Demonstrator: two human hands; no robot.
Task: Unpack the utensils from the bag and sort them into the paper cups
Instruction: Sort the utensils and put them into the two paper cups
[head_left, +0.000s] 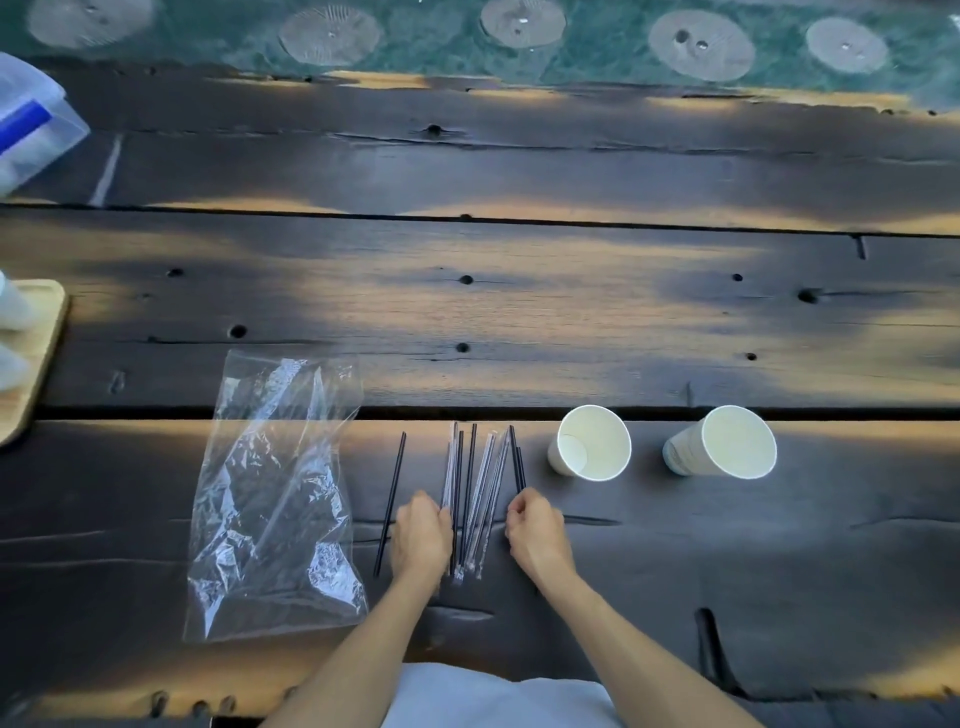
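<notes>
Straws (475, 493), black ones and wrapped ones, lie fanned on the dark wooden table (519, 312) between both hands. Left hand (421, 535) rests curled on the wrapped bunch; whether it grips is unclear. Right hand (537, 530) pinches black straws at their near ends. Beside them lies an empty plastic bag (275, 499). Just beyond to the right stand two paper cups (589, 441), empty.

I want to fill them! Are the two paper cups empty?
Empty. Both paper cups show bare white insides; the straws lie on the table.
</notes>
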